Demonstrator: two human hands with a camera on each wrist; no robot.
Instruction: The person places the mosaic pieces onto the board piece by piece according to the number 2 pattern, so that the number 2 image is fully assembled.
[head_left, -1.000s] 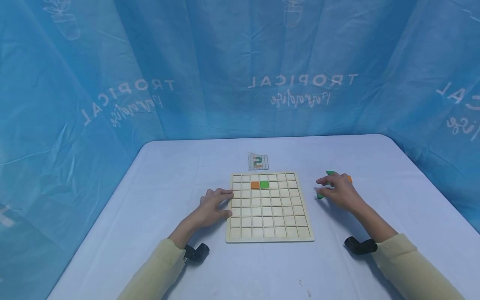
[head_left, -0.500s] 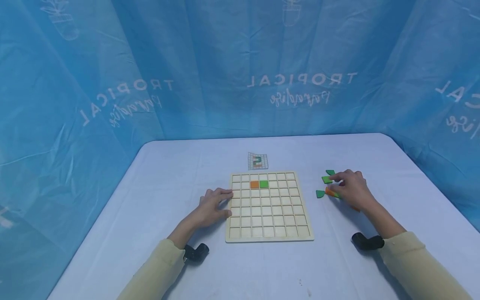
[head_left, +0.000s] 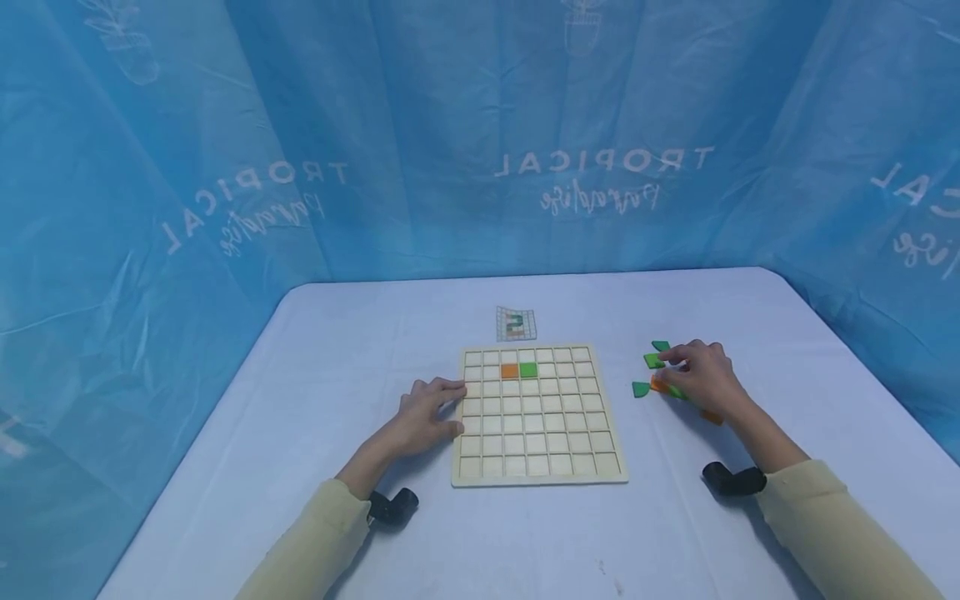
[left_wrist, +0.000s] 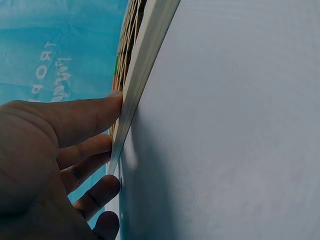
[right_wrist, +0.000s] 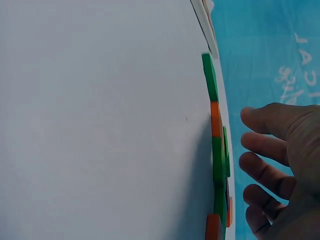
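My left hand (head_left: 423,418) touches the left edge of a pale wooden grid board (head_left: 540,442) with its thumb and fingertips, its fingers loosely extended. One orange square tile (head_left: 510,371) and one green square tile (head_left: 528,369) sit side by side in the board's second row from the far edge. Right of the board, my right hand (head_left: 705,379) hovers low over loose green and orange pieces, nothing between its slightly bent fingers. A rounded green piece (head_left: 640,389), an orange piece (head_left: 657,384) and a bright green piece (head_left: 653,361) show beside it. The hand partly covers others.
A small pattern card (head_left: 516,323) with a printed grid lies beyond the board's far edge. Another green piece (head_left: 661,345) and an orange piece (head_left: 711,417) lie on the white-covered table (head_left: 360,350). A blue curtain (head_left: 450,233) hangs behind the table.
My right hand has shifted right and slightly nearer, uncovering green and orange pieces, then stayed almost still over the last half second. My left hand has kept its place at the board.
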